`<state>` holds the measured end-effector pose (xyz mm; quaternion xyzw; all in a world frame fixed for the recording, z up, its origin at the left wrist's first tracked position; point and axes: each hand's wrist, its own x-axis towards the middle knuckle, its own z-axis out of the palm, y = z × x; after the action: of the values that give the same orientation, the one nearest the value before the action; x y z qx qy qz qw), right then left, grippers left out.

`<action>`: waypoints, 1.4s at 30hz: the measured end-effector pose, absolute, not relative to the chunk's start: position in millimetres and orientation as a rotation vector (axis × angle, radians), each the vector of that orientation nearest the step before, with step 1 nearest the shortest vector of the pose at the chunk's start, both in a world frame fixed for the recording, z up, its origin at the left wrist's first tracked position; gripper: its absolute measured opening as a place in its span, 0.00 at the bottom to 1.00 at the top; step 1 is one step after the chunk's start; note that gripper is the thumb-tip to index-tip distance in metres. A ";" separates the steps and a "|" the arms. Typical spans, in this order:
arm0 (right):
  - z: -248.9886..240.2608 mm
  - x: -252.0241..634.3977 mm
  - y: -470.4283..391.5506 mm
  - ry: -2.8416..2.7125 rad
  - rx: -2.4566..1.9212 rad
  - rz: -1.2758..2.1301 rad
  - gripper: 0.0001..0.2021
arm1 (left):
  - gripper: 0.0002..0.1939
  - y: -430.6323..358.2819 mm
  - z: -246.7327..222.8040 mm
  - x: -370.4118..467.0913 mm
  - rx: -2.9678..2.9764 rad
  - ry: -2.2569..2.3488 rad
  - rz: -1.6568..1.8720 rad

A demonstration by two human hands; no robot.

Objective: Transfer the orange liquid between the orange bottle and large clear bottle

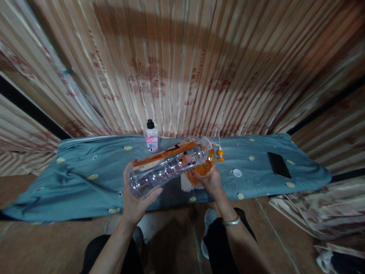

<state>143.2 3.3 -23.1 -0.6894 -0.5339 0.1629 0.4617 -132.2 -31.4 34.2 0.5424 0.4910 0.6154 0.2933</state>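
Note:
My left hand [137, 201] is wrapped round the base of a large clear plastic bottle [159, 176], tilted with its mouth end up to the right. Along the bottle's upper side runs an orange-and-white panel [164, 155]; I cannot tell if it is a label or a box behind. My right hand [210, 180] grips a bottle of orange liquid [203, 166], whose top is partly hidden by the clear bottle's neck. White tissue [188, 185] lies under the orange bottle. Just beyond, an orange pump top [219, 153] with a clear tube rests on the cloth.
A small pink-labelled bottle with a black cap [152, 137] stands at the back. To the right lie a white cap [237, 173] and a black phone [279, 165]. The blue-green cloth [80, 190] covers a low bench against a pleated curtain [171, 76].

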 end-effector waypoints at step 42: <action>-18.8 143.0 2.9 -1.278 -1.673 0.441 0.35 | 0.56 -31.6 42.8 -132.7 1.412 1.307 1.605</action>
<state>143.0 2.9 -18.8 -0.6843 -0.5228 0.1804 0.4752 -132.7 -31.6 42.8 0.5353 0.4956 0.6083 0.3126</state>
